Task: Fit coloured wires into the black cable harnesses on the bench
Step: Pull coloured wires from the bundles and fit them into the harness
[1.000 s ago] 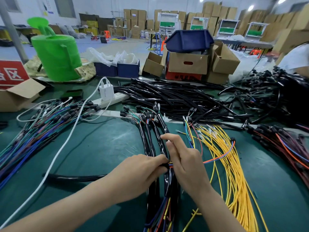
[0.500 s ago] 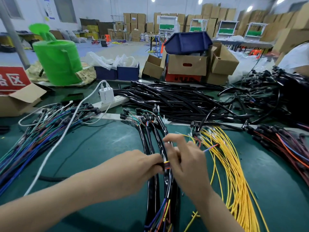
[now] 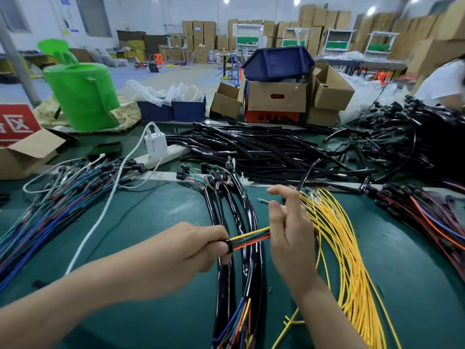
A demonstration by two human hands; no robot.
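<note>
While a heap of black harnesses point(image 3: 264, 149) and loose yellow wires point(image 3: 339, 248) is left unfilled on the counter point(image 3: 151, 222), one harness end point(image 3: 228, 246) is gripped by the left hand point(image 3: 191, 250) and its coloured wires point(image 3: 251, 238) are pinched by the right hand point(image 3: 289, 238).

Warehouse hall: stacked cardboard boxes point(image 3: 324, 23) along back wall, ceiling lights point(image 3: 297, 0), blue-grey floor point(image 3: 176, 74).

One left hand point(image 3: 186, 250), one right hand point(image 3: 289, 238), one green watering can point(image 3: 83, 96), one white charger point(image 3: 154, 142), one power strip point(image 3: 173, 152), three blue bins point(image 3: 188, 110), black harnesses point(image 3: 251, 212) and yellow wires point(image 3: 334, 235) beyond counting.
</note>
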